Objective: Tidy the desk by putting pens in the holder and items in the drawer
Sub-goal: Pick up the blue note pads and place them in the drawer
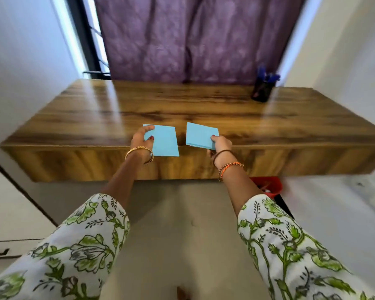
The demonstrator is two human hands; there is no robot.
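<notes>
Two light-blue paper pads are held over the front edge of the wooden desk (182,105). My left hand (142,139) grips the left blue pad (165,141) by its left side, thumb on top. My right hand (220,144) pinches the right blue pad (200,135) at its near right corner. The two pads sit side by side with a small gap between them. A dark pen holder (262,90) with several blue pens (266,75) stands at the desk's back right corner. The drawer front (95,163) below the desk edge looks closed.
A purple curtain (193,40) hangs behind the desk. White walls close in on both sides. A red bin (268,185) sits on the floor under the desk's right part. A white cabinet (9,213) stands at the left.
</notes>
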